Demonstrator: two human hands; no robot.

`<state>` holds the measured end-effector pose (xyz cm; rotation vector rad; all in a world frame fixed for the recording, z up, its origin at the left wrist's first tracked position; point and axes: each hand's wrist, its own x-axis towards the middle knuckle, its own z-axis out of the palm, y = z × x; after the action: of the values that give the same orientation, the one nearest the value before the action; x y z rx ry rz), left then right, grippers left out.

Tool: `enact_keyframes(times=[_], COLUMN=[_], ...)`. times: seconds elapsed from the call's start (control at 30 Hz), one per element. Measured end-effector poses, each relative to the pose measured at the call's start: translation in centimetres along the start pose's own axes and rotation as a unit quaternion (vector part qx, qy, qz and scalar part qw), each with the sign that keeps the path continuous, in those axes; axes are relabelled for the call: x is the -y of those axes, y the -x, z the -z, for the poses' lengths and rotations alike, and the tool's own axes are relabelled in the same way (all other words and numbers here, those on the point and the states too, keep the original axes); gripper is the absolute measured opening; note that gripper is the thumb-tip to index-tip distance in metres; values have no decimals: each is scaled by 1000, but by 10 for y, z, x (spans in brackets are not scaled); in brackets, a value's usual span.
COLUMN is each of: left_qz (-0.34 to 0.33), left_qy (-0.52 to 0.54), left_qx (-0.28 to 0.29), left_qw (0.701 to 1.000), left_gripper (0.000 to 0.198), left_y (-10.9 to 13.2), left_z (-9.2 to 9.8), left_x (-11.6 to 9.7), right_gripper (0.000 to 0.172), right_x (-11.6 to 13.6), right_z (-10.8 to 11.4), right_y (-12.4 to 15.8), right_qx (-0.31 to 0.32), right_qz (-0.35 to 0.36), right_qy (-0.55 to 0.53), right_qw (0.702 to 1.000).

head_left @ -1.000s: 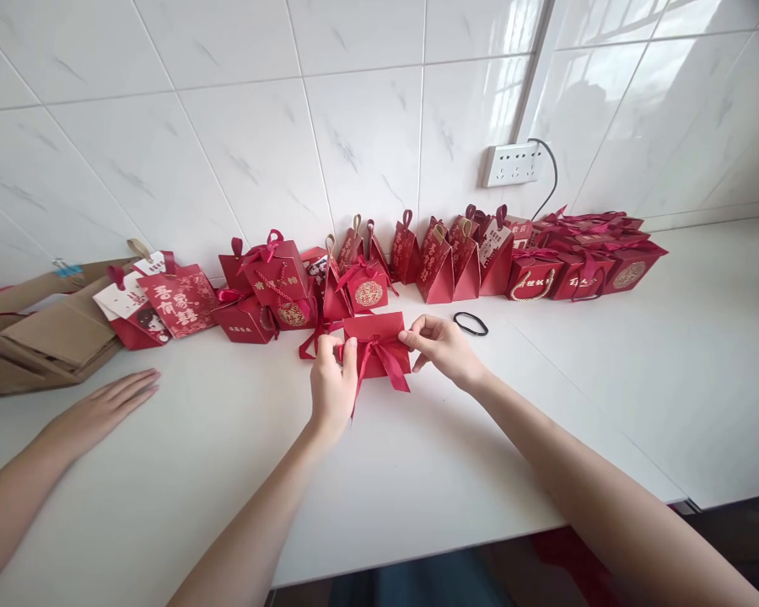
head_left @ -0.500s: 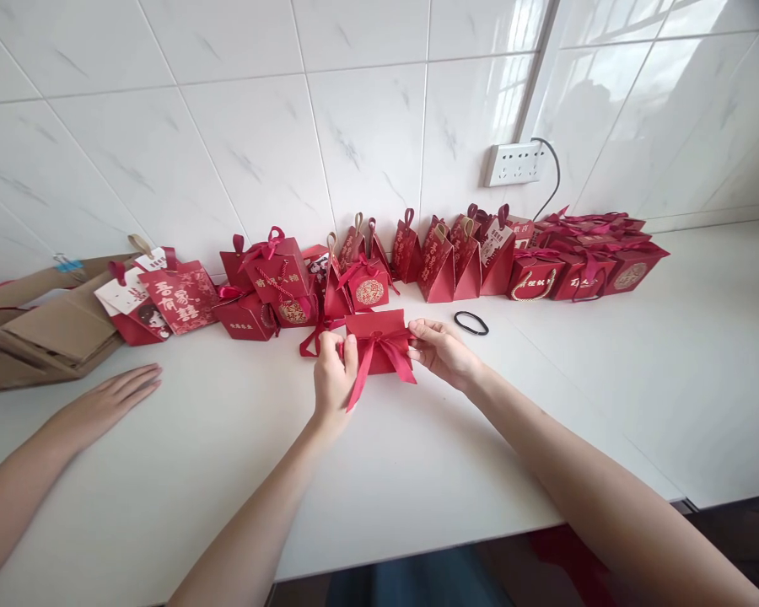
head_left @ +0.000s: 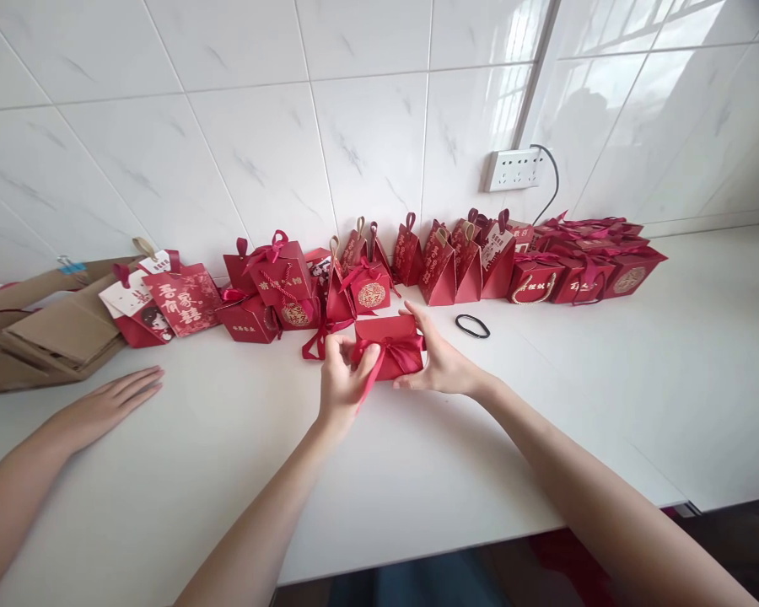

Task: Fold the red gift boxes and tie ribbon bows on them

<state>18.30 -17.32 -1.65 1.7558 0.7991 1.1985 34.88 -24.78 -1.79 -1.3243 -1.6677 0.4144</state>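
A small red gift box with a red ribbon tied in a bow across its front is between my two hands at the counter. My left hand is closed at its left side, the thumb pressed over the ribbon; one ribbon tail hangs down along that hand. Around the right side of the box my right hand is closed, fingers at the upper edge and thumb near the bottom. The back and underside of the box are hidden.
Many red gift boxes line the tiled wall. A black elastic loop lies right of my right hand. An opened cardboard carton stands at the left, with another person's hand flat on the white counter before it.
My left thumb has moved onto the ribbon beside the bow. My right hand has shifted from the ribbon's right end to wrap the box's right side. The other person's hand stays flat.
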Motion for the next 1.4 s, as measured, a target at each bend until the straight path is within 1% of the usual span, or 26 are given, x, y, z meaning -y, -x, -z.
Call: enact_keyframes(times=[0.1,0.17,0.23,0.33,0.4,0.47,0.57,0.67,0.73,0.8,0.93,0.97,1.03,1.13,1.27,1.33,1.4], left_qz=[4,6,-3,-43,-71,-91,-117,-161,-217,-281,-428,-454,-487,-517,-527,-511,-455], left_qy=[0,-3,-12,-60,-92,-94,-76,-96,-127,-154,-183,-187,-188,-170,-119,-117,-123], left_qx=[41,71,95,108,96,69,9,-50,-80,-100,-135,-138,-143,-147,-109,-121,-152], left_qw=[999,997,995,991,989,989,990,981,965,942,875,860,841,826,835,843,869], left_gripper=[43,47,46,36,28,23,23,23,21,21,21,21,21,24,29,29,30], left_y=[-2,-3,-4,-7,-8,-8,-5,-1,1,3,7,8,9,9,9,9,8], left_z=[1,3,5,8,9,9,7,5,4,4,5,6,8,10,9,8,7], left_x=[0,1,3,4,4,3,0,-4,-6,-9,-15,-17,-20,-24,-24,-22,-19], right_gripper=[118,117,114,109,108,109,108,106,105,105,108,108,110,108,104,103,102], right_x=[-2,-4,-6,-9,-10,-9,-5,-1,2,6,11,11,12,13,13,13,12], right_z=[1,3,5,6,5,2,-2,-6,-7,-9,-12,-12,-14,-16,-17,-18,-17], right_y=[1,1,1,0,0,0,0,1,2,2,3,4,4,5,6,5,5], right_qx=[4,14,16,-16,-43,-71,-111,-139,-152,-163,-181,-185,-190,-192,-188,-192,-200], right_qz=[5,11,17,30,51,75,107,141,159,175,193,193,191,191,187,184,190], right_qy=[8,18,32,61,92,128,167,181,175,162,139,135,130,126,126,122,120], right_qw=[1000,1000,999,998,993,986,974,963,960,957,954,954,954,954,956,956,954])
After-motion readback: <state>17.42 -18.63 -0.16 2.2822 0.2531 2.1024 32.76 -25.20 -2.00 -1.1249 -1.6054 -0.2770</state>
